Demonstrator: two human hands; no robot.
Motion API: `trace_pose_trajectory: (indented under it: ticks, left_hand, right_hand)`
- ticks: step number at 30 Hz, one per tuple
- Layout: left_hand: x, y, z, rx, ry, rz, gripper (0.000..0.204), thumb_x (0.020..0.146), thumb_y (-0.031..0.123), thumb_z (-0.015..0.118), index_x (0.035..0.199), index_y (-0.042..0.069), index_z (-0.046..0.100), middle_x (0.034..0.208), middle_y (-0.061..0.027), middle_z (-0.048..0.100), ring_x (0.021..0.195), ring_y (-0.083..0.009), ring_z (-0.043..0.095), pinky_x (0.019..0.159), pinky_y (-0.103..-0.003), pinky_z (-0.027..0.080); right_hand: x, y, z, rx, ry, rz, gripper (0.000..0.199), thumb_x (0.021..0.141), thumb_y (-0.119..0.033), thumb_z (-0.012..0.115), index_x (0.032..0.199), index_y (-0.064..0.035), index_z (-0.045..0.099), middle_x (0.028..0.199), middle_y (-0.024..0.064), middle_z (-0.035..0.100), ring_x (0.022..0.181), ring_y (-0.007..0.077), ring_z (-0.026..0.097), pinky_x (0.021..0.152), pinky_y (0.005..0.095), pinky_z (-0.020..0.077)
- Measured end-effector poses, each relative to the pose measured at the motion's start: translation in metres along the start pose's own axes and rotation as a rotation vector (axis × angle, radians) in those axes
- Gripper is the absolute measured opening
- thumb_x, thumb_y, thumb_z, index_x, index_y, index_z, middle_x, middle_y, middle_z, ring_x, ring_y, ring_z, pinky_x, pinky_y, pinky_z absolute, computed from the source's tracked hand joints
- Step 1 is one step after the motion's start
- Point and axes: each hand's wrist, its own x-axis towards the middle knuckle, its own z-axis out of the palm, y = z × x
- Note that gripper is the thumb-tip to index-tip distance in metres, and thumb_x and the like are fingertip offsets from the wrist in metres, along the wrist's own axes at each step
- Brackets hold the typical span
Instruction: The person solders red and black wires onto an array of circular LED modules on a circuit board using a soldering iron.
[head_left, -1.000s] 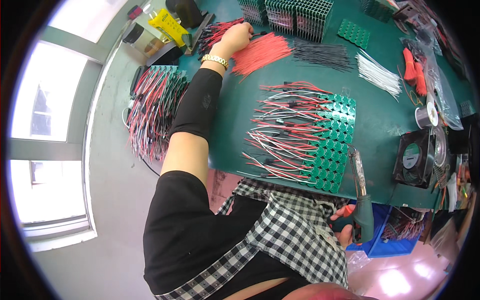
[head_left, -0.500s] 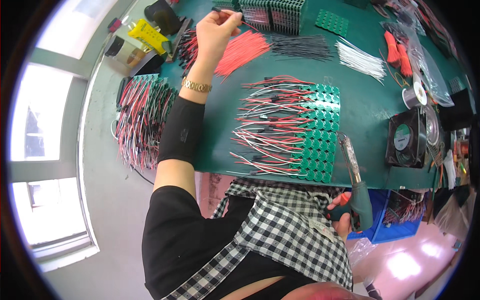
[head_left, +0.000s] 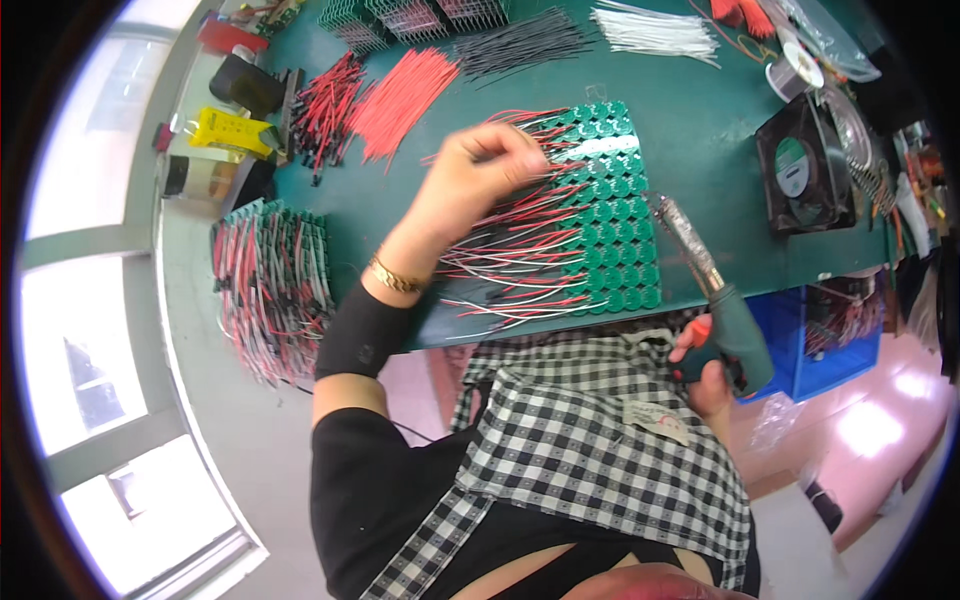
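My left hand [head_left: 482,175] is closed in a pinch over the upper wires beside a green circuit board panel [head_left: 615,205] of round pads. It grips a thin red wire, mostly hidden by the fingers. Red, white and black wires [head_left: 515,260] spread leftward from the panel. Low on the right, my right hand [head_left: 705,375] is wrapped round the handle of a dark green soldering gun [head_left: 740,335]. The gun's metal tip points up and left, close to the panel's right edge.
Bundles of red wires [head_left: 405,100], black wires [head_left: 525,42] and white wires [head_left: 655,32] lie at the back. Wired boards [head_left: 270,285] are heaped at left. A solder spool [head_left: 793,70] and black fan [head_left: 805,165] stand right, above a blue bin [head_left: 840,350].
My left hand has come from the back of the table toward me, down to the panel's upper wires. The soldering gun stays in my right hand, and the view has shifted.
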Motion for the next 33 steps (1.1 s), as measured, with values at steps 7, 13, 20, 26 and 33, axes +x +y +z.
trace_pose_trajectory:
  ticks: [7,13,20,26,33]
  left_hand:
    - [-0.014,0.019,0.018,1.057,0.070,0.157,0.020,0.074,0.010,0.072,0.091,0.005,0.062,0.096,-0.0093,0.055,0.083,-0.0215,0.053,0.076,-0.029,0.044]
    - [-0.010,0.015,0.050,1.140,-0.218,0.340,0.017,0.071,0.009,0.071,0.084,0.009,0.061,0.090,-0.0062,0.051,0.088,-0.0260,0.046,0.079,-0.036,0.038]
    - [-0.004,-0.003,0.072,1.276,-0.365,0.396,0.011,0.075,0.012,0.066,0.080,0.008,0.057,0.088,-0.0073,0.049,0.088,-0.0263,0.044,0.079,-0.038,0.035]
    - [-0.011,0.005,0.055,0.886,-0.258,0.375,0.014,0.079,-0.005,0.055,0.088,0.002,0.048,0.083,-0.0115,0.047,0.077,-0.0301,0.048,0.069,-0.037,0.041]
    - [-0.020,-0.004,0.046,0.918,-0.105,0.257,0.014,0.076,0.008,0.067,0.075,0.002,0.054,0.067,-0.0074,0.050,0.051,-0.0179,0.046,0.047,-0.028,0.039]
  right_hand:
    - [0.003,0.013,0.003,0.009,0.098,-0.187,0.060,0.085,-0.046,0.053,0.117,0.0045,0.043,0.089,0.0126,0.054,0.070,0.0155,0.055,0.061,0.0264,0.0457]
    - [0.008,0.009,0.010,0.073,0.092,-0.191,0.055,0.085,-0.042,0.055,0.117,0.0013,0.047,0.088,0.0118,0.055,0.069,0.0151,0.054,0.061,0.0271,0.0451]
    - [0.015,0.007,0.018,0.135,0.098,-0.209,0.055,0.086,-0.042,0.053,0.118,0.0017,0.046,0.089,0.0124,0.055,0.071,0.0157,0.054,0.064,0.0279,0.0465]
    - [0.013,0.007,0.017,0.109,0.096,-0.201,0.055,0.085,-0.042,0.054,0.118,0.0014,0.047,0.089,0.0119,0.054,0.071,0.0155,0.054,0.063,0.0275,0.0460]
    - [0.005,0.007,0.011,0.002,0.005,-0.125,0.062,0.084,-0.048,0.055,0.120,0.0015,0.046,0.092,0.0112,0.054,0.073,0.0149,0.054,0.065,0.0276,0.0454]
